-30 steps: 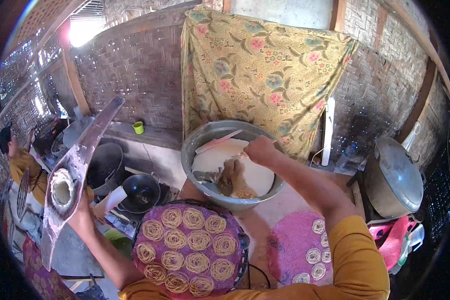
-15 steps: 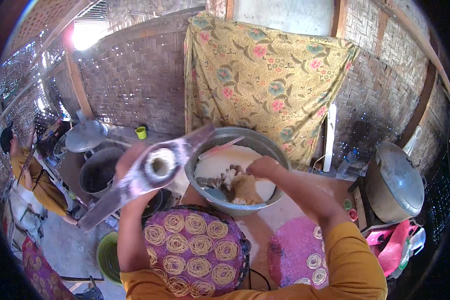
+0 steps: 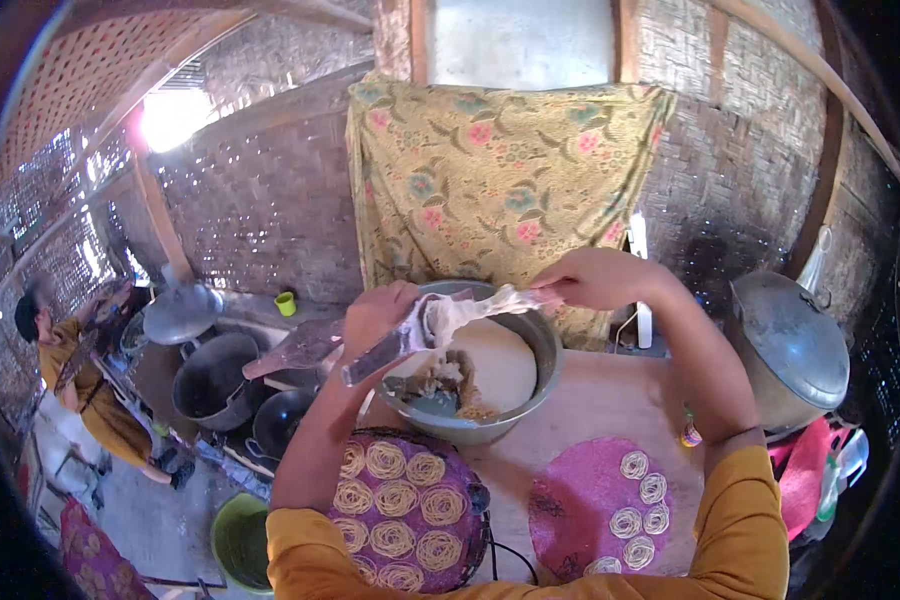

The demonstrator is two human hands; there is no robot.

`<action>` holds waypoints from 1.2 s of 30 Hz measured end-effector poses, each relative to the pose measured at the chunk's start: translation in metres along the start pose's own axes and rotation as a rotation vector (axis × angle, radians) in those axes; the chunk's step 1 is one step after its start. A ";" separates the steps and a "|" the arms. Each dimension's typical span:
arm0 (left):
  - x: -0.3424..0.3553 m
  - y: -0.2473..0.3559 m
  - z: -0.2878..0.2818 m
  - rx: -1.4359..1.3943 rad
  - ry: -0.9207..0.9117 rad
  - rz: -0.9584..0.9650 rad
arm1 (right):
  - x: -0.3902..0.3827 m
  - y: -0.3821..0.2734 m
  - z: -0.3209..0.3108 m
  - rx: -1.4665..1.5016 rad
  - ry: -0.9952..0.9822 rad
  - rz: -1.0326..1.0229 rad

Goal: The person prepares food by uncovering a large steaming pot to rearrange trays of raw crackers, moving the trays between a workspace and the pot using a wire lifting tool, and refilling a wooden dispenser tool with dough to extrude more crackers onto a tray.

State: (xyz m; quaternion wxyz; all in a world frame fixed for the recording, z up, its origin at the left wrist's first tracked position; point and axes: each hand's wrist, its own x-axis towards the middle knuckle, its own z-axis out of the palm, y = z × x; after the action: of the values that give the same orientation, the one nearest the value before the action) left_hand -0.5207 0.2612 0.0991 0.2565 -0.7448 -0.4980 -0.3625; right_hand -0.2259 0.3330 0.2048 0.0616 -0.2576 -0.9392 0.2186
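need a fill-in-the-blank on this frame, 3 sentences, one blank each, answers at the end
1. The left hand holds a metal press over a round metal ____.
2. The right hand pulls pale, stretchy ____ toward the press.
3. Noodle coils lie on two woven mats coloured ____.

Missing words: bowl; dough; pink

Single head-worn fisheye view, looking down and forward from above the person's arms, which are entering from the lower edge. The metal basin (image 3: pixel 475 385) is sitting close, at frame centre; the woven wall (image 3: pixel 270 200) is bending along the upper rim. Edges are darkening, so distance there is probably unreliable.
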 end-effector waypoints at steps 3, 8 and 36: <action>0.015 0.023 0.004 -0.038 -0.047 0.000 | -0.002 -0.045 0.024 -0.715 0.193 0.076; 0.020 0.024 0.027 -0.251 -0.113 -0.138 | -0.023 -0.039 0.082 -1.082 0.513 -0.183; 0.051 0.038 0.019 0.185 0.055 -0.271 | -0.003 0.010 0.157 0.337 0.827 -0.199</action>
State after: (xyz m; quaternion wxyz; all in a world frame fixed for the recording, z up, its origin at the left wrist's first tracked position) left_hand -0.4681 0.2890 0.1272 0.2863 -0.6337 -0.6180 -0.3668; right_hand -0.2547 0.2801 0.0597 0.4930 -0.2184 -0.8072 0.2400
